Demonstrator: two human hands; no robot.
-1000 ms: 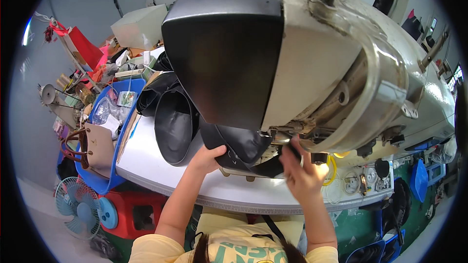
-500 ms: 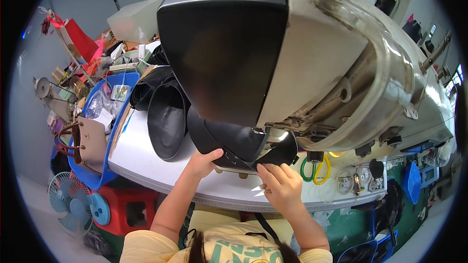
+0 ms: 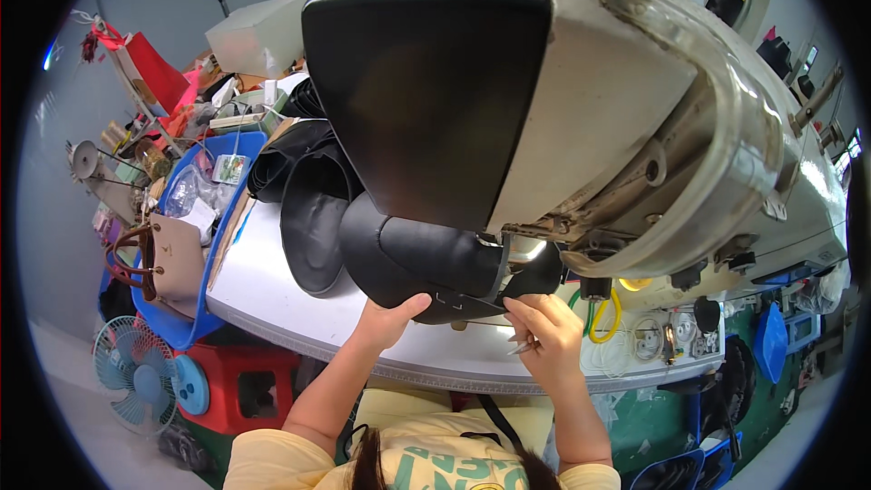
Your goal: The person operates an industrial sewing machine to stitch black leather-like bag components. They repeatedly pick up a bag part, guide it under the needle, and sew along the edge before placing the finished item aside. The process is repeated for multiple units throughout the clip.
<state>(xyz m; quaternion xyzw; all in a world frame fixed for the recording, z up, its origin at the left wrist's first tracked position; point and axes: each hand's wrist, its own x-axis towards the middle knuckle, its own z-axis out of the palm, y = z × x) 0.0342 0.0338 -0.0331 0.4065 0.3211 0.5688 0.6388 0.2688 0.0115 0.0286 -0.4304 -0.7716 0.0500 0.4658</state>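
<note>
A: Looking down from the head view, what does the left hand (image 3: 390,319) have?
B: It grips the near edge of a black leather-like piece (image 3: 413,259), thumb on top; its other fingers are mostly hidden, so I cannot tell how they sit.
A: And the right hand (image 3: 549,331)?
B: Fingers curled, it pinches the same edge farther right. A silver pointed tool (image 3: 519,347) juts from below those fingers.
A: So where is the piece itself?
B: Between the hands and just beyond them, partly hidden under the head of an industrial sewing machine (image 3: 581,118). Whether it wraps around anything there, I cannot tell.
A: What's near the left hand?
B: A second black piece (image 3: 313,227), curved open like a sleeve, lies beyond it on the white table (image 3: 263,268). Well to its left are a beige handbag (image 3: 179,259) and a blue tub (image 3: 190,331).
A: Right hand's far side?
B: A yellow loop (image 3: 617,319) lies near it, with a clear coil (image 3: 612,354) beside that.
</note>
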